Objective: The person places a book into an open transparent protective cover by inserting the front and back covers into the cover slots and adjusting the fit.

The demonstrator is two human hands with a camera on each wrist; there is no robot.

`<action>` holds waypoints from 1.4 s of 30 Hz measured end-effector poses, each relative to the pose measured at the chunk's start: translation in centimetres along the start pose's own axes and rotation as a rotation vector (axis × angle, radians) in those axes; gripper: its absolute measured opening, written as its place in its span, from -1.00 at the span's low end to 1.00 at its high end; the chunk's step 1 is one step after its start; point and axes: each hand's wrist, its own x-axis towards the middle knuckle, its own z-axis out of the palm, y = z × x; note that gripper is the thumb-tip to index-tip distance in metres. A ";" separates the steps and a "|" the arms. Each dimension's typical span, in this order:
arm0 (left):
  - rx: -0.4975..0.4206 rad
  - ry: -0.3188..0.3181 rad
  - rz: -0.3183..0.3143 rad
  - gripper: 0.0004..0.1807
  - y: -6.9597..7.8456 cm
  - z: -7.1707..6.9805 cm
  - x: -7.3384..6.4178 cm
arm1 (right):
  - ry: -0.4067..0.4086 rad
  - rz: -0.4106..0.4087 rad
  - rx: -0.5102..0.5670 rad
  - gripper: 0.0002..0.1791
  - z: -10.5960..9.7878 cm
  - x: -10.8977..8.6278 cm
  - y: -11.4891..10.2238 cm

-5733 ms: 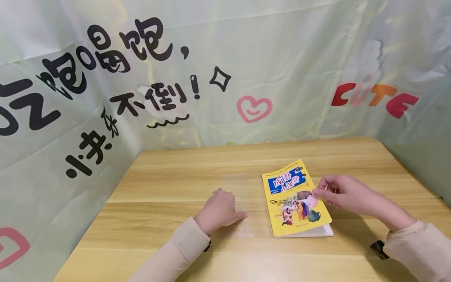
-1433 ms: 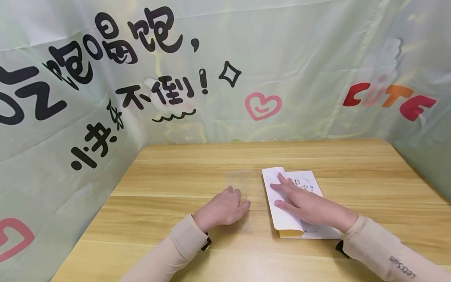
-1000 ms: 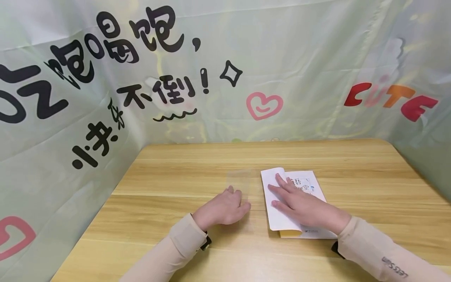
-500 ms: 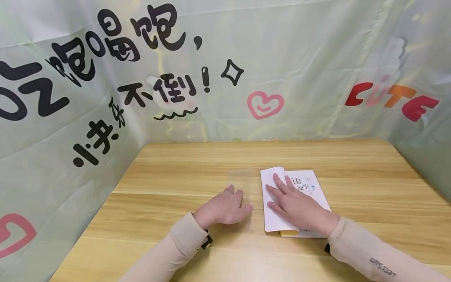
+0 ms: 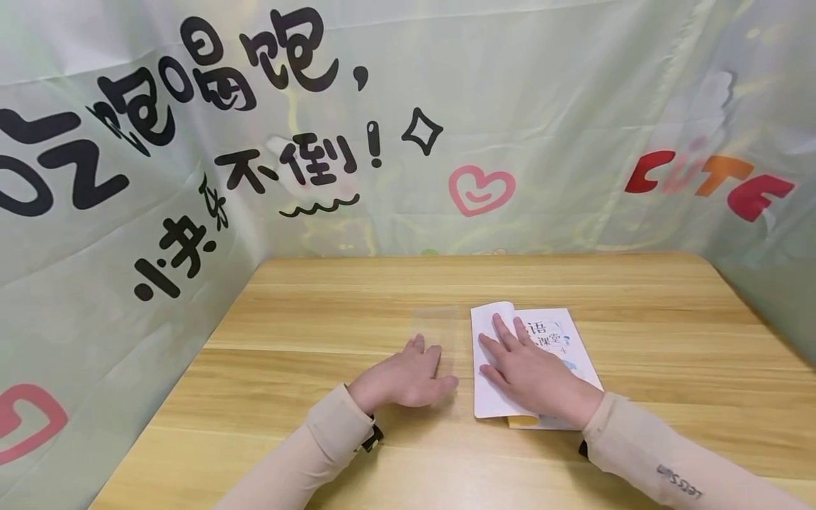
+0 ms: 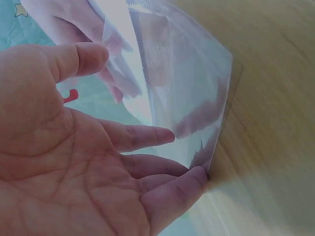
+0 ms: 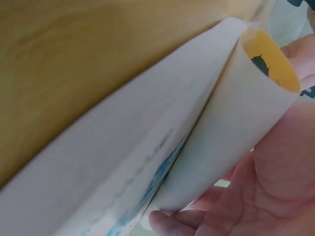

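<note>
So my book is on the wooden table, a bit right of the middle, with its cover folded back leftward. White inside facing up, a strip of yellow peeking out at the bottom edge. From the right wrist view, that cover is curled over like a loose tube, yellow on the inside of the curl.

My right hand is lying across it, fingers spread, just resting on the white side and not gripping anything. To the right of that you can see the page with dark characters, a 4 and some blue print.

My left hand is just beside the book on the clear film. Fingers are loose and stretched out, a couple of tips touching the film's edge, no pinch. The film slopes up off the wood in the left wrist view; can't tell if it's joined to the cover.

Both sleeves are beige, and behind the table hangs a pale cloth with a pink heart.
</note>
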 end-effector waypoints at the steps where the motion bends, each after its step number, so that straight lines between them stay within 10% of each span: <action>1: -0.001 -0.001 0.002 -0.10 0.0 0.0 0.0 | 0.000 0.001 -0.004 -0.36 0.0 0.1 -0.1; 42: 0.039 0.007 0.008 -0.10 -0.1 0.5 -0.3 | 0.065 -0.017 -0.181 -0.43 0.3 1.1 -2.2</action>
